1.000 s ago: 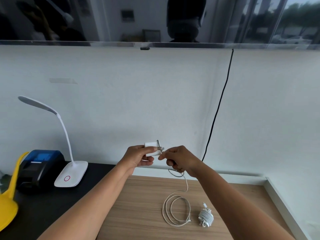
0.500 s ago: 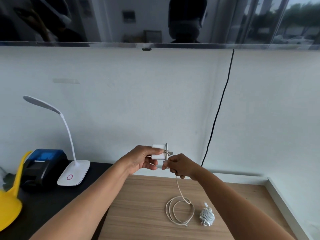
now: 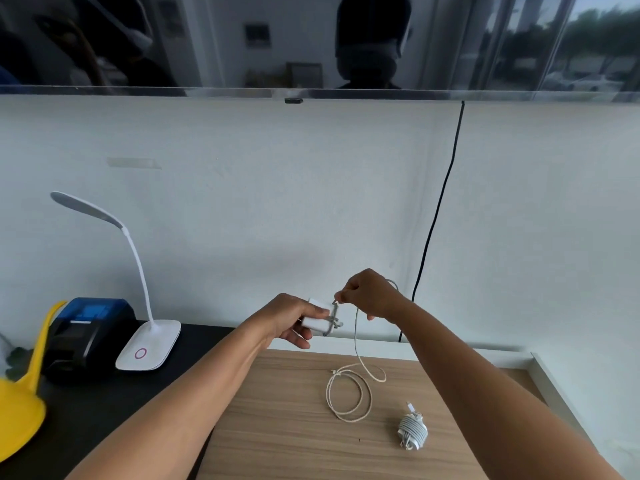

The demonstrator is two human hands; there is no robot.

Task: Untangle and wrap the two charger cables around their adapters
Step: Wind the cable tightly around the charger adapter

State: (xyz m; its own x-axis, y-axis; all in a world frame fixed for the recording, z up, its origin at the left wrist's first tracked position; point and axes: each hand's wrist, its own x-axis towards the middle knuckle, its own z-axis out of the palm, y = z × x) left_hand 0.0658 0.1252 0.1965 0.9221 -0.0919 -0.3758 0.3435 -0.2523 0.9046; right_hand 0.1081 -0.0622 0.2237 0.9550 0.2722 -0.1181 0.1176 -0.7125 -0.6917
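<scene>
My left hand (image 3: 289, 318) grips a white charger adapter (image 3: 320, 322) in the air above the wooden table (image 3: 277, 427). A turn of white cable crosses the adapter near its prongs. My right hand (image 3: 369, 297) pinches the white cable (image 3: 356, 344) just above and to the right of the adapter. From there the cable hangs down to loose loops (image 3: 349, 393) lying on the table. A second adapter with its cable wound tightly around it (image 3: 412, 433) lies on the wood to the right of the loops.
A white desk lamp (image 3: 149, 344), a blue and black printer (image 3: 86, 329) and a yellow plastic object (image 3: 20, 410) stand on the dark surface at the left. A black cord (image 3: 436, 220) runs down the white wall. A raised white edge (image 3: 554, 382) borders the table at right.
My right hand has risen from below the adapter to above and right of it, carrying the cable around. The adapter has tilted and dropped slightly. The loops on the table have shifted.
</scene>
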